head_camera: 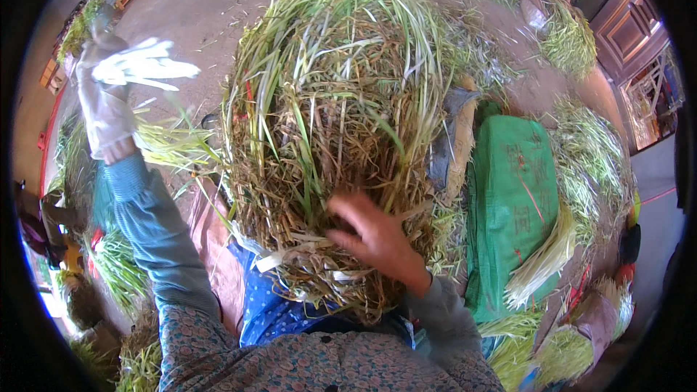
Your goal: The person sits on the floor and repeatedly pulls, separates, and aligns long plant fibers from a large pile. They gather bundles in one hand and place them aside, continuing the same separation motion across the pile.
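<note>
A large pile of green and dried brown plant stalks [332,120] lies in front of me, its near edge over a blue dotted cloth [267,310]. My bare right hand [375,237] is over the near part of the pile, slightly blurred, with fingers apart and touching or just above the dry stalks. My left hand [103,87] wears a whitish glove and is held out at the far left. It grips a small bunch of white stems [144,63], whose yellow-green leaves [174,144] seem to hang below, towards the pile.
A green woven sack [512,201] with a pale bundle of stalks [542,261] on it lies right of the pile. More heaps of greens [591,169] lie around on the floor. A wooden door [629,30] is at the upper right. Other people are partly visible at the edges.
</note>
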A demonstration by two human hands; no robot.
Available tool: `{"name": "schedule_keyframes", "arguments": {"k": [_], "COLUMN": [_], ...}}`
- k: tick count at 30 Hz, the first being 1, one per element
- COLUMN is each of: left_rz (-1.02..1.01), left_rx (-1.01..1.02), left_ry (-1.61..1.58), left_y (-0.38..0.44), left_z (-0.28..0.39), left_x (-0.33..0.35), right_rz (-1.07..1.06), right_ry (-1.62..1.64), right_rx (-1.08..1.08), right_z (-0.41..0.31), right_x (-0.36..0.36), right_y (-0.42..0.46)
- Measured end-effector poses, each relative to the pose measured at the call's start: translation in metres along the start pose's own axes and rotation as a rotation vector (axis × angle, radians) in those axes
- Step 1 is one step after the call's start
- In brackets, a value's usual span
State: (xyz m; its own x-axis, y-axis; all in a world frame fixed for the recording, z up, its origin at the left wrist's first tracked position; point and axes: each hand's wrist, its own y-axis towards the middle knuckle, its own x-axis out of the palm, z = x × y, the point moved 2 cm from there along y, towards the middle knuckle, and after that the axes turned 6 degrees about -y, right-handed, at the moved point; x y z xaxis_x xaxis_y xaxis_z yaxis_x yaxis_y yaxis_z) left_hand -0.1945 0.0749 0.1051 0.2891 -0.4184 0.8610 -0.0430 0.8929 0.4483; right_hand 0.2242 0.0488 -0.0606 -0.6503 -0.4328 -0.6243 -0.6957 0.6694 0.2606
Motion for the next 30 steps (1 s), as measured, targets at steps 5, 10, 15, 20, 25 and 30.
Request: {"name": "schedule_keyframes", "arguments": {"k": [5, 10, 15, 20, 25, 30], "left_rz": [0.125, 0.179, 0.363, 0.081, 0.229, 0.566], "left_rx": [0.052, 0.208, 0.108, -0.147, 0.049, 0.069], "left_ry": [0.077, -0.056, 0.006, -0.019, 0.429, 0.458], "left_y": [-0.019, -0.025, -0.043, -0.021, -0.031, -0.052], "left_z": [-0.066, -0.135, -0.103, -0.032, -0.033, -0.196], "left_x": [0.007, -0.016, -0.056, -0.034, -0.030, -0.036], "right_rz": [0.307, 0.173, 0.010, -0.385, 0.302, 0.280], "right_ry": [0.318, 1.060, 0.961, 0.795, 0.582, -0.190], "right_rx": [-0.246, -0.131, 0.024, 0.174, 0.285, 0.657], "right_z": [-0.024, -0.044, -0.024, 0.003, 0.012, 0.116], "right_x": [-0.004, 0.040, 0.015, -0.009, -0.047, -0.048], "right_y": [0.093, 0.135, 0.068, -0.042, -0.040, -0.008]}}
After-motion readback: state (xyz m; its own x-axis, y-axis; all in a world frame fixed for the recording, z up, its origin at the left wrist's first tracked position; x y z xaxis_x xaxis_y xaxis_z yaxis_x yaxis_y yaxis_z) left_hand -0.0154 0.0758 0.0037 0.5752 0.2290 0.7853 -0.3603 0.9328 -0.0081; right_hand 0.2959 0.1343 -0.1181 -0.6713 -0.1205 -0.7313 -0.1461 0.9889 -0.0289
